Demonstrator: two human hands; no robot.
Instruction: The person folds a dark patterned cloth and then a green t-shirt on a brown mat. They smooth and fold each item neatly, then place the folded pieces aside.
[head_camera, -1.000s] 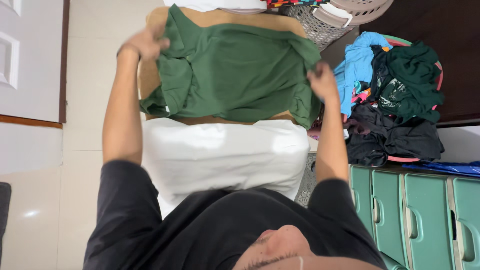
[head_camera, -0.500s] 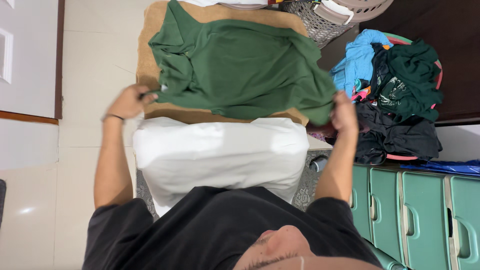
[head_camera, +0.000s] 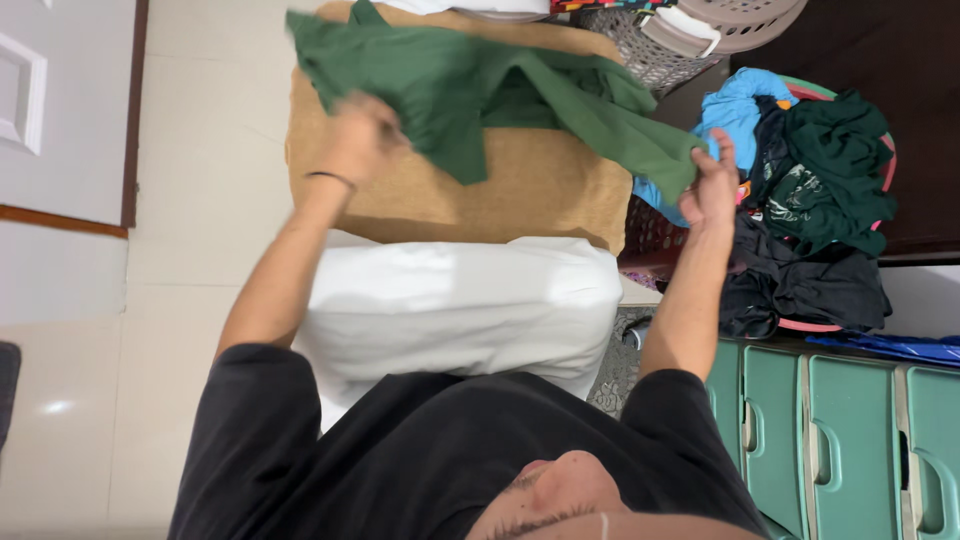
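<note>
**Green garment held at two edges above the brown mat**

A green garment is held spread over a brown mat that lies on the pale tiled floor. The left hand is clenched on the cloth near its middle; that hand is blurred, so the exact hold on the fabric cannot be made out. The right hand is closed on the far end of the garment, which is drawn out into a narrow strip toward the heaped laundry. Part of the cloth rests on the mat, and part is lifted clear of it.

A white pillow lies just in front of the person's black shirt, between the body and the mat. A grey mesh basket stands at the mat's far corner, and green drawers are seen at the lower right.

For the fold to be done well, the two gripped edges are best kept level and taut, so that no slack is gathered in the middle. The stretched end should be brought back over the mat, not left hanging above the laundry heap, where it could be caught on the other clothes. The cloth is best lowered flat before either grip is let go, with creases smoothed outward from the centre.
</note>
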